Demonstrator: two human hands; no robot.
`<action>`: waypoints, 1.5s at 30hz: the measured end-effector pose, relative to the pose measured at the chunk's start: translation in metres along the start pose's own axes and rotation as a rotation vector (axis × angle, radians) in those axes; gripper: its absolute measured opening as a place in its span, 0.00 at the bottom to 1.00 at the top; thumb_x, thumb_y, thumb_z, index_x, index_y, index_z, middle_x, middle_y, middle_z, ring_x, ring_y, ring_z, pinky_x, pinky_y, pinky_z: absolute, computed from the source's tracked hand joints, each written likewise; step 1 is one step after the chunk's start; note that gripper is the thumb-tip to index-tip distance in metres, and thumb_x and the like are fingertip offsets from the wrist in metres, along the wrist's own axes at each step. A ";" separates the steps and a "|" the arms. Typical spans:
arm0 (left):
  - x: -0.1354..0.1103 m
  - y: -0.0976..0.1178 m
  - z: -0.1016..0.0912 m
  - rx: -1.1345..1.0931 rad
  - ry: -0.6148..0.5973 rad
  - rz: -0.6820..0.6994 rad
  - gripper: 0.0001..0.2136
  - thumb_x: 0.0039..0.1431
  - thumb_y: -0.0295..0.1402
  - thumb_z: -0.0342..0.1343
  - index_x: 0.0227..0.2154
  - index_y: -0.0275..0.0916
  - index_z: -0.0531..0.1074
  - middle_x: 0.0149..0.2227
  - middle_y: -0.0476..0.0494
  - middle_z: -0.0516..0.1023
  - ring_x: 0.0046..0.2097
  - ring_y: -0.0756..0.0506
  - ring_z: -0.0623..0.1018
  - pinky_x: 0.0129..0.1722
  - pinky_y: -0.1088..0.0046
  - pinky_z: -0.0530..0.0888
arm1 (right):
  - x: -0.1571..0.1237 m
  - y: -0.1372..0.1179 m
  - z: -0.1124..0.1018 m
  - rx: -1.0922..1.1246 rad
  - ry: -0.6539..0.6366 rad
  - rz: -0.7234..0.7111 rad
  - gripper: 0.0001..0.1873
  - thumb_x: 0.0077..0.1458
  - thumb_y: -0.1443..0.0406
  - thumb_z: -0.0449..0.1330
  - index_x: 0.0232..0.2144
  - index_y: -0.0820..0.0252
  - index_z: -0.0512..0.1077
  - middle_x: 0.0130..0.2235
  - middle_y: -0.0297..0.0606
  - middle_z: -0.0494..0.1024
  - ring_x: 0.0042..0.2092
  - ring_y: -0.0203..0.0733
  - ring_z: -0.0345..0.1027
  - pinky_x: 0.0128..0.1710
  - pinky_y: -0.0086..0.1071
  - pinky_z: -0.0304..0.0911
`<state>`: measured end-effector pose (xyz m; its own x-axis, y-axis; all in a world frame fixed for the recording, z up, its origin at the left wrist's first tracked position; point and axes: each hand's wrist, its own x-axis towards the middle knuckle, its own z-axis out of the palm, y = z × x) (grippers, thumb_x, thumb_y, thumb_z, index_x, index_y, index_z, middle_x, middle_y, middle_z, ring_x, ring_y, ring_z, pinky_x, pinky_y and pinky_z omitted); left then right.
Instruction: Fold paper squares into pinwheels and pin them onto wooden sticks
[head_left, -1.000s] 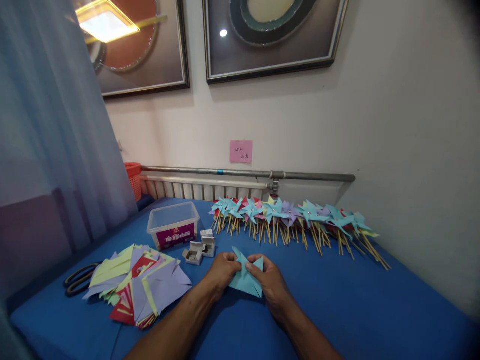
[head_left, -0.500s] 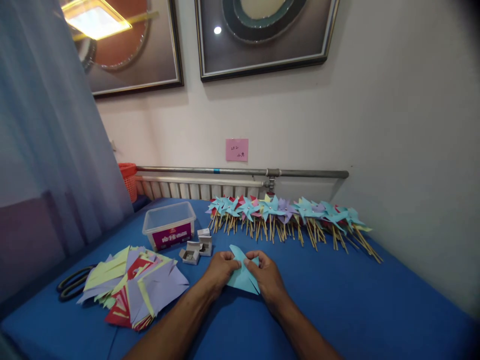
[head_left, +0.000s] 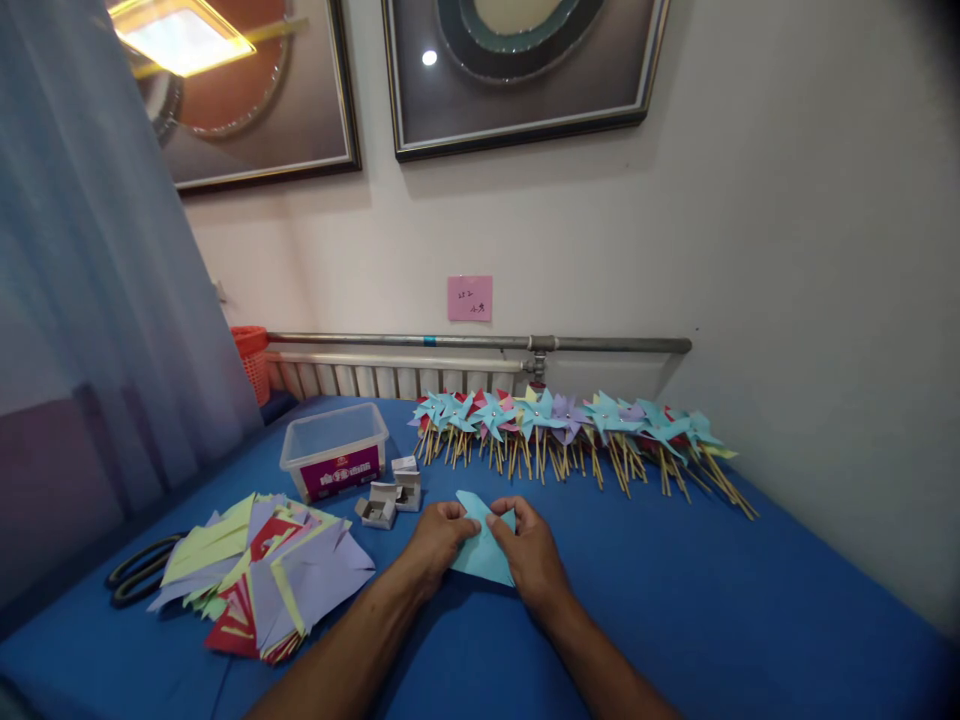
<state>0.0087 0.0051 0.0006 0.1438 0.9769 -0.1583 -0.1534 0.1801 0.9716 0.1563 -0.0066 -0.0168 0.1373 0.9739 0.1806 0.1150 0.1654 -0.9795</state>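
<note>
A light blue piece of paper (head_left: 481, 562), cut and partly folded, is held up over the blue-covered table between both hands. My left hand (head_left: 439, 540) pinches its left side, thumb on top. My right hand (head_left: 527, 545) grips the right side, its thumb pressing near the paper's middle. The thumbs nearly meet there. The fingers behind the paper are hidden. Left of my hands lie small opened white boxes (head_left: 377, 508) and a pile of cut coloured paper (head_left: 307, 585) in purple, yellow and red.
A clear plastic tub (head_left: 334, 440) stands behind the paper pile. Dark-handled scissors (head_left: 139, 570) lie partly under the pile. Finished paper pinwheels (head_left: 540, 412) on sticks line the table's back, before a radiator (head_left: 390, 382). A red basket (head_left: 253, 360) sits at the far left.
The whole view has shifted slightly. Both hands keep hold of the blue paper, and its right part seems a little more folded under my right thumb.
</note>
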 end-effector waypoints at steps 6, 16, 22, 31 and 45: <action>0.000 0.001 0.001 0.006 -0.001 0.003 0.11 0.36 0.34 0.65 0.19 0.38 0.68 0.17 0.51 0.70 0.19 0.53 0.65 0.22 0.75 0.59 | -0.003 -0.005 0.001 -0.118 0.055 -0.043 0.10 0.51 0.56 0.62 0.33 0.53 0.73 0.24 0.28 0.72 0.25 0.41 0.63 0.27 0.32 0.57; 0.000 -0.001 -0.002 0.018 0.000 0.009 0.16 0.36 0.39 0.69 0.20 0.38 0.68 0.18 0.51 0.70 0.20 0.52 0.65 0.23 0.74 0.59 | -0.007 -0.015 0.002 -0.221 0.079 -0.028 0.09 0.53 0.57 0.59 0.35 0.53 0.72 0.24 0.29 0.73 0.26 0.43 0.66 0.28 0.34 0.58; 0.003 -0.004 -0.003 0.027 0.010 0.022 0.16 0.36 0.37 0.71 0.19 0.39 0.67 0.17 0.52 0.69 0.20 0.53 0.64 0.22 0.74 0.59 | -0.007 -0.012 0.003 -0.225 0.074 -0.035 0.09 0.53 0.57 0.59 0.35 0.53 0.72 0.24 0.29 0.72 0.26 0.43 0.66 0.27 0.34 0.58; 0.006 -0.007 -0.006 -0.023 0.003 0.012 0.14 0.35 0.37 0.69 0.21 0.38 0.69 0.18 0.50 0.72 0.20 0.52 0.66 0.23 0.74 0.61 | -0.001 0.000 0.003 0.071 -0.074 0.084 0.23 0.47 0.56 0.64 0.45 0.55 0.70 0.28 0.31 0.76 0.27 0.43 0.69 0.26 0.34 0.63; 0.010 -0.010 -0.007 -0.013 0.007 0.034 0.14 0.37 0.37 0.69 0.19 0.39 0.67 0.17 0.52 0.70 0.19 0.53 0.64 0.22 0.74 0.60 | 0.000 0.003 0.002 0.009 -0.084 0.058 0.22 0.46 0.60 0.64 0.45 0.57 0.71 0.32 0.36 0.81 0.32 0.47 0.76 0.29 0.34 0.67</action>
<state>0.0044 0.0141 -0.0117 0.1313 0.9833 -0.1263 -0.1711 0.1480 0.9741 0.1549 -0.0058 -0.0194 0.0600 0.9915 0.1154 0.1001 0.1091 -0.9890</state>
